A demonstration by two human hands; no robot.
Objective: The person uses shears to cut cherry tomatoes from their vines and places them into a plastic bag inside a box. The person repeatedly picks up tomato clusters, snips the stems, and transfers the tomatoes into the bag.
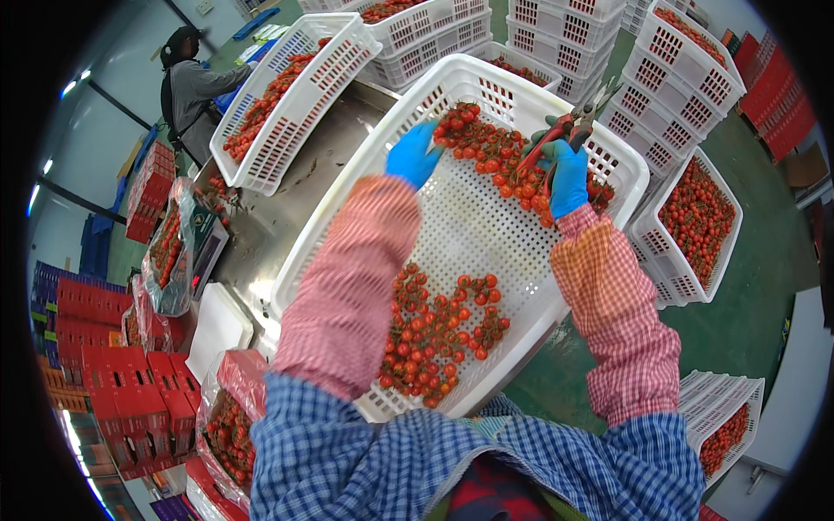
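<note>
A white perforated plastic crate point(300, 260) stands before me with cherry tomatoes on the vine in it. One group of tomatoes point(423, 345) lies at its near end, another point(502, 156) along its far end. My left hand point(414, 156), in a blue glove, is at the left end of the far group; its fingers are slightly blurred, and whether they touch the fruit is unclear. My right hand point(565, 172), also gloved in blue, holds red-handled pruning shears point(580, 124), blades pointing up and away, over the right part of the far group.
A tilted crate of tomatoes point(287, 98) rests on the steel table point(260, 215). Bagged tomatoes point(166, 251) and a scale point(212, 247) are at left. Stacked white crates point(671, 84) stand behind and right. Red cartons point(117, 391) fill the lower left. A co-worker point(192, 91) stands at upper left.
</note>
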